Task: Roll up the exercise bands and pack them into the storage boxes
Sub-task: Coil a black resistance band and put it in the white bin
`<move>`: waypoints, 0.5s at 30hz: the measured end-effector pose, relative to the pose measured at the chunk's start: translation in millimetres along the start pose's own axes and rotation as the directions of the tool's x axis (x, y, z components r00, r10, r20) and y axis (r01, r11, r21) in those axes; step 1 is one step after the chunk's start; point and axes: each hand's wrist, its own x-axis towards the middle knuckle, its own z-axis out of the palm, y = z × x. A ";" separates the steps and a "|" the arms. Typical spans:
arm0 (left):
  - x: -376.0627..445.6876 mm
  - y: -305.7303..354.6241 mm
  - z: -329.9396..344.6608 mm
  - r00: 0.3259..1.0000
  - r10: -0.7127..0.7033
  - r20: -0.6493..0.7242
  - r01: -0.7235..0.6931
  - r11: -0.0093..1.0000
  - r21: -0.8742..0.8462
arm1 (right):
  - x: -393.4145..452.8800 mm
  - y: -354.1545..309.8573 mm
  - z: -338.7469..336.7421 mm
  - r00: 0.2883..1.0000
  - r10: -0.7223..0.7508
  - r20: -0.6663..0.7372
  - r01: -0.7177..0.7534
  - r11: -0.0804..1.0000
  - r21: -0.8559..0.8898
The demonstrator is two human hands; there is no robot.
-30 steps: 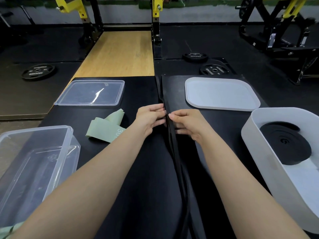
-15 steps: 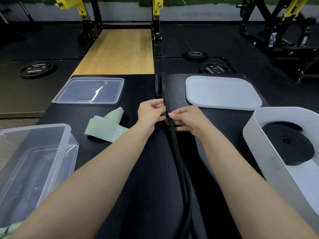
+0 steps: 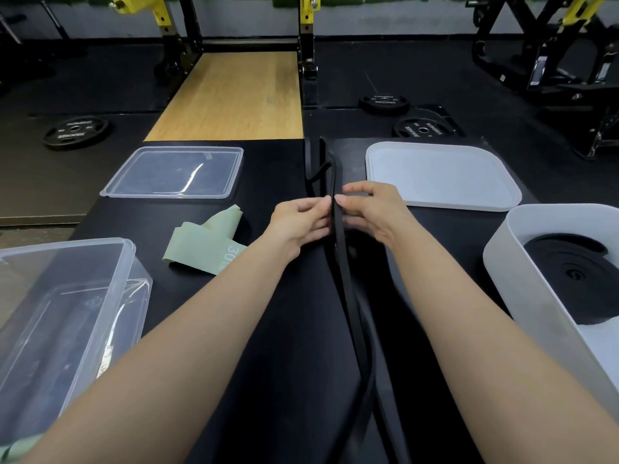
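One black roll (image 3: 569,279) is already sitting in the white box (image 3: 502,262). Both the left hand (image 3: 301,222) and right hand (image 3: 371,212) are pinching the long black band (image 3: 348,296) on the desk (image 3: 284,329), still unrolled; the green band (image 3: 204,246) is waiting beyond.

A gym: weight plates (image 3: 76,132) on rubber flooring, yellow-black rack (image 3: 306,45) behind.

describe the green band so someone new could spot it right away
Start at the clear plastic lid on the black mat's far left. Just nearer lies the flat pale green exercise band, loosely folded, left of the left hand. It is the only light-coloured band lying loose, printed with "30".
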 end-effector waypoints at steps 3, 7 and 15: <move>-8.8 -6.9 -4.4 0.992 -0.079 0.098 0.078 0.997 0.012 | 4.2 -2.8 2.6 1.000 -0.025 -0.008 0.025 1.000 0.011; -14.6 -8.8 -7.4 0.991 -0.113 0.076 0.113 0.994 -0.005 | 9.2 -2.9 7.8 0.995 -0.076 -0.061 0.075 0.997 -0.025; -23.4 -12.7 -8.6 0.993 -0.079 0.085 0.087 0.992 -0.094 | 4.9 -6.4 5.8 0.998 -0.051 -0.033 0.052 0.997 0.047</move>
